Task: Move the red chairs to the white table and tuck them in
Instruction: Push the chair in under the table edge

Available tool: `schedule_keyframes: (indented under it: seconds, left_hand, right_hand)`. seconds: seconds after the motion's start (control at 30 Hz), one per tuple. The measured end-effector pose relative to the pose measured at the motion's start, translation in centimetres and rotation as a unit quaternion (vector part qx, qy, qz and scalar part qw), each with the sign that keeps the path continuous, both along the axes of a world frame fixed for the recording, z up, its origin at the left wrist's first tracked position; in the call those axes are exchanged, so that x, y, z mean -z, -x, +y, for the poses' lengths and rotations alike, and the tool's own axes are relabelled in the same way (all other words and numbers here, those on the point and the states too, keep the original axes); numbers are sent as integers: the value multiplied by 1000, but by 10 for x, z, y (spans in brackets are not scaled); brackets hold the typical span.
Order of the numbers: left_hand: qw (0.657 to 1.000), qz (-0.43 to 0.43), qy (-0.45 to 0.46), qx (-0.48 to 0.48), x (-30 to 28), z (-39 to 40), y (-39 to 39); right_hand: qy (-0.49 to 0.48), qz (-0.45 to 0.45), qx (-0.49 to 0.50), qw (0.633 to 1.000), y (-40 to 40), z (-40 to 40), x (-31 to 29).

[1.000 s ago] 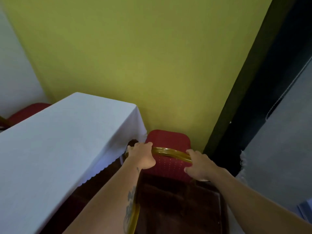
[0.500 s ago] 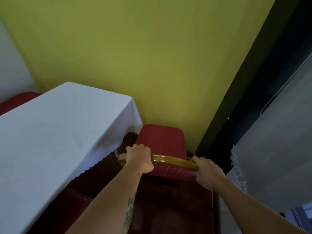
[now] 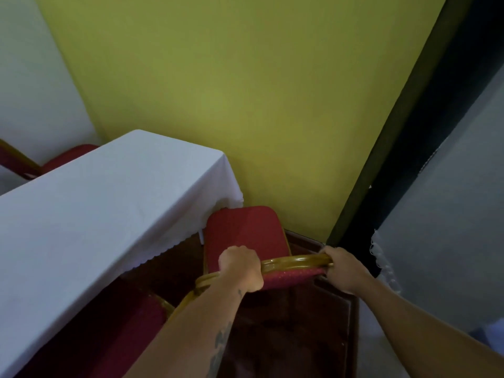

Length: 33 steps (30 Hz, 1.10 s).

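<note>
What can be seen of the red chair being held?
The red chair has a padded red seat, a dotted red backrest and a glossy gold frame. It stands at the white table's end, its seat corner at the hanging cloth, near the yellow wall. The left hand and right hand grip its top rail.

Dim, soft indoor light, deep shadow beneath the table (image 3: 81, 227), wide-angle bending at edges.

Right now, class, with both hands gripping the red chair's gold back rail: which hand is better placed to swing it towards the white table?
Probably the right hand: it grips the red chair at the rail's far end from the white table, while the left hand can pivot.
</note>
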<state>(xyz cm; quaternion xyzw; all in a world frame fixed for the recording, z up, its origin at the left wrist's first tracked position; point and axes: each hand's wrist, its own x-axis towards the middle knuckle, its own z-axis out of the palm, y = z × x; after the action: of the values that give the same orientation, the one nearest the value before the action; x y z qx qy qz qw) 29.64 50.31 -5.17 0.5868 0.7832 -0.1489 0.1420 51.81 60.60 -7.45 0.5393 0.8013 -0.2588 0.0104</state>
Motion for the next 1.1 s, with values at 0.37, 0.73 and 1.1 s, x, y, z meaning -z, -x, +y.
schedule_keyframes:
  seconds: [0.37, 0.73, 1.1]
  left_hand:
    - [997, 2, -4, -73, 0, 25, -45]
    - [972, -226, 46, -40, 19, 39, -66]
    - [978, -198, 49, -40, 4, 37, -81]
  right_hand:
    - [381, 437, 346, 738, 6, -26, 2]
    - [380, 481, 385, 690, -16, 21, -2]
    - [282, 428, 393, 763, -9, 43, 0]
